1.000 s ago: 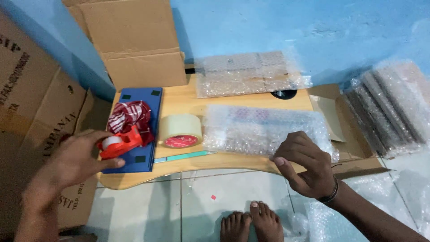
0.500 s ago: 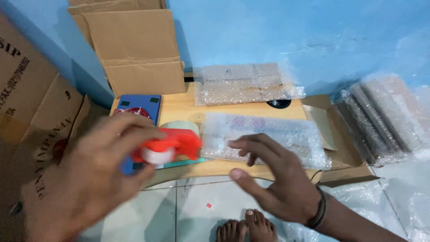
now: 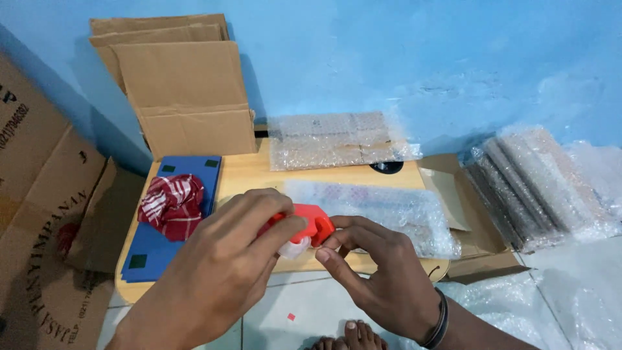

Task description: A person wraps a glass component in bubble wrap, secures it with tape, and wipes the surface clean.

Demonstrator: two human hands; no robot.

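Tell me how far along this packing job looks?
Done: one bubble-wrapped bundle lies at the table's back, more wrapped packs on the right. In hand: the left hand holds a red tape dispenser; the right hand pinches at it. Left: the bubble-wrapped item beyond shows no tape I can make out.

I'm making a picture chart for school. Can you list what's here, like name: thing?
left hand: grips the red tape dispenser
right hand: fingertips at the dispenser's front end
table: low, wooden
on table: blue board, red-and-white cloth, bubble-wrapped parcel
behind: folded cardboard boxes, blue wall
right side: stack of bubble-wrapped bundles
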